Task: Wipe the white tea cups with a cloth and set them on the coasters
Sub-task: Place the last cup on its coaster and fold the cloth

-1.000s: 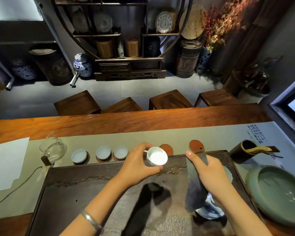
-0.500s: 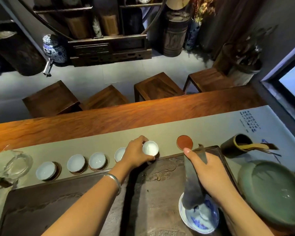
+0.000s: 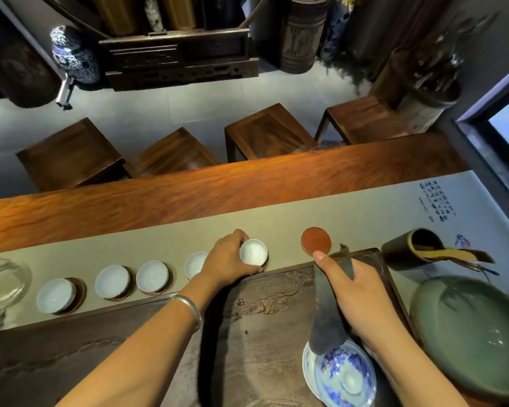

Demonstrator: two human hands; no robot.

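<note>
Left hand [image 3: 228,259] fingers round white cup [image 3: 253,252], runner calligraphy [image 3: 434,202] unreadable

1. The left hand [image 3: 228,258] covers part of the fourth white porcelain tea cup [image 3: 195,263] (its coaster barely shows).
2. The clear glass pitcher [image 3: 1,284] is cut off by the left edge.
3. The black calligraphy [image 3: 434,201] on the runner is too small to read.

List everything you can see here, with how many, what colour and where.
white tea cups: five, white, in a row on the runner
bare coaster: one, reddish brown, right of the cups
cloth: one, dark grey, hanging over the blue and white bowl
tea tray: one, dark, carved, nearest the camera
green basin: one, far right
glass pitcher: one, clear, far left
stools: four, brown, behind the table
left hand: grips the fifth cup
right hand: holds the cloth
</note>
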